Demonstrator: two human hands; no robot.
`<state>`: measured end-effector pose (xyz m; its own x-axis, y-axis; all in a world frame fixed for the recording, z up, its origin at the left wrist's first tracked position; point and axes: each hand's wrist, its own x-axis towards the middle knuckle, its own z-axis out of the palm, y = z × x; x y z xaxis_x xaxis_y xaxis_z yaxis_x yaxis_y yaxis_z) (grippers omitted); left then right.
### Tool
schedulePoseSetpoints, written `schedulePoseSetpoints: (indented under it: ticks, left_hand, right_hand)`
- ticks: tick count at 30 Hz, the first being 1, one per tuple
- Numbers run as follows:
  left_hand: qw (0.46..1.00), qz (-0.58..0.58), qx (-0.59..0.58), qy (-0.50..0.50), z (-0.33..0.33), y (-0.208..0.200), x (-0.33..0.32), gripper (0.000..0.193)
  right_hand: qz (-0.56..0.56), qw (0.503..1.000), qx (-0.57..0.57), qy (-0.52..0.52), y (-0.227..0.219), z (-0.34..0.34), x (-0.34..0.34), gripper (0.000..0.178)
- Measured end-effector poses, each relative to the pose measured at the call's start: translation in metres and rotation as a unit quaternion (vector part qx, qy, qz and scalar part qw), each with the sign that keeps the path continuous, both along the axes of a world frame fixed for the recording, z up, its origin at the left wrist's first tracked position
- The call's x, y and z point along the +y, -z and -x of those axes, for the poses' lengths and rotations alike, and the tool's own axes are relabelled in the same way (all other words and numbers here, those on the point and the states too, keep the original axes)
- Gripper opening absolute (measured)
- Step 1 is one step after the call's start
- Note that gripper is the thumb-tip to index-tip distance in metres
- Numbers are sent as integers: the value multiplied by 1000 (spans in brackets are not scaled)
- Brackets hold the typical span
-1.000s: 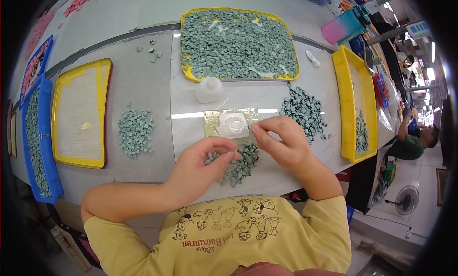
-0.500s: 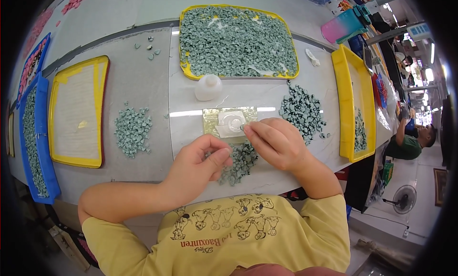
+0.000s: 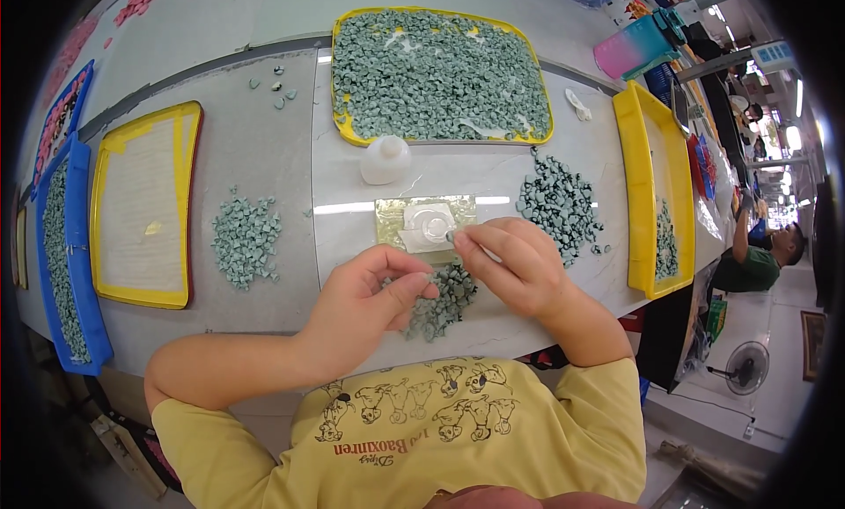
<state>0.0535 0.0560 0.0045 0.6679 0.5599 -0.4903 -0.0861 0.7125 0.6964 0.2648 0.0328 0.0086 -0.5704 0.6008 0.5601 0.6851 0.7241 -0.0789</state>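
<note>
Right hand [image 3: 515, 267] fingers pinch small green piece [image 3: 450, 237] at centre frame, touching white glue dish [image 3: 429, 227]. Left hand [image 3: 370, 300] fingers curled narrow, apparently empty, over green pile [image 3: 440, 302] on counter [image 3: 264, 166].

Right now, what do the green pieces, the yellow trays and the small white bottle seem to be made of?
Green pieces: likely folded paper, matte, with creased, angular shapes.
Yellow trays: probably plastic, smooth, with moulded raised rims.
White bottle: probably plastic, translucent and slightly glossy.
</note>
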Motion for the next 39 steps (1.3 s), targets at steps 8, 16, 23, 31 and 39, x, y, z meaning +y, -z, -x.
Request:
schedulePoseSetpoints:
  ticks: [8, 16, 23, 31, 39]
  left_hand:
    - [999, 29, -11, -9, 4, 4, 1, 10]
    - [1000, -2, 2, -11, 7, -4, 1, 10]
    - [999, 37, -17, -6, 4, -2, 0, 14]
    - [995, 86, -51, 28, -1, -11, -7, 23]
    - [990, 120, -59, 50, -1, -14, -12, 31]
  right_hand:
    - [2, 1000, -13, 3, 5, 6, 0, 20]
    - [65, 995, 80, 17, 4, 11, -3, 18]
    - [422, 766, 477, 90, 4, 20, -16, 7]
    - [355, 830, 428, 51, 1, 19, -23, 13]
    - [90, 970, 225, -23, -9, 25, -28, 18]
